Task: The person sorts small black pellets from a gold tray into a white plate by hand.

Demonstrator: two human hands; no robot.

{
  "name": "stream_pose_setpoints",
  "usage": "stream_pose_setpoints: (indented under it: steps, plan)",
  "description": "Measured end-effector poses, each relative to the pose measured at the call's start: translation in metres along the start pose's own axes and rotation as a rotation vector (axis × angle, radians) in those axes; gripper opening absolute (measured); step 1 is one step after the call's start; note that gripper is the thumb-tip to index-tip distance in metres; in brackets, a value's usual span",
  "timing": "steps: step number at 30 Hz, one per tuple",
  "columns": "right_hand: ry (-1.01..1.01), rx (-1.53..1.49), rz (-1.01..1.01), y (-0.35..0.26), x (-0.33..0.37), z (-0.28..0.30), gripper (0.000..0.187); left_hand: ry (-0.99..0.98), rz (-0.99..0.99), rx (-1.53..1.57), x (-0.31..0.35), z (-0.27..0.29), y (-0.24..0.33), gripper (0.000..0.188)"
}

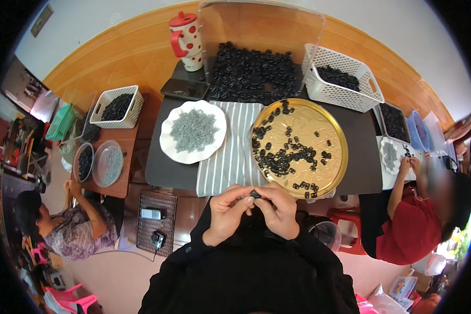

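Table (363, 157), black piece (255, 194) roughly crosswise

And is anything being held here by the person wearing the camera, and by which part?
Yes: a small black piece, between the fingers of the left hand and right hand. Which part they grip is too small to tell.

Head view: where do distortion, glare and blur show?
Head view: fisheye distortion bows the wood panelling and blackens the corners; same view: sheen shows on the golden tray; same view: a blurred patch hides part of the person in red; same view: the held black piece shows little detail.
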State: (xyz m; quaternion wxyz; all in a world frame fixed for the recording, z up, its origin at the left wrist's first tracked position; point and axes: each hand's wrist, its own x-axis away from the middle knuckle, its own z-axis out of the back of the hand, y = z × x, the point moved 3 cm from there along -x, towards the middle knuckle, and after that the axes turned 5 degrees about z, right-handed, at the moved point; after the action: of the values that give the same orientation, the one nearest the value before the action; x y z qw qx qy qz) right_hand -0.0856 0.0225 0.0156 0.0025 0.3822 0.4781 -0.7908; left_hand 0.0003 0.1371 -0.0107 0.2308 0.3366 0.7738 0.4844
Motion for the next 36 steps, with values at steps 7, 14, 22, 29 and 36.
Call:
stream_pose_setpoints:
  steps: [7,14,22,29,36]
  plan:
    - [-0.167,-0.272,-0.696,0.042,-0.049,0.094,0.018,-0.026,0.118,-0.125,-0.005,0.027,-0.01,0.037]
    - [0.479,-0.403,-0.416,0.09,-0.175,0.21,0.034,-0.055,0.09,-0.101,-0.005,0.02,-0.002,0.029]
    - [0.567,-0.325,-0.634,0.141,-0.144,0.237,0.01,0.012,0.129,-0.091,-0.002,0.036,-0.008,0.025]
    - [0.08,-0.009,-0.774,0.105,-0.134,0.206,0.008,-0.001,0.165,-0.099,-0.007,0.034,-0.014,0.024]
    - [-0.685,0.507,-0.358,0.106,-0.114,0.122,0.016,-0.051,0.198,-0.115,-0.008,0.03,-0.015,0.024]
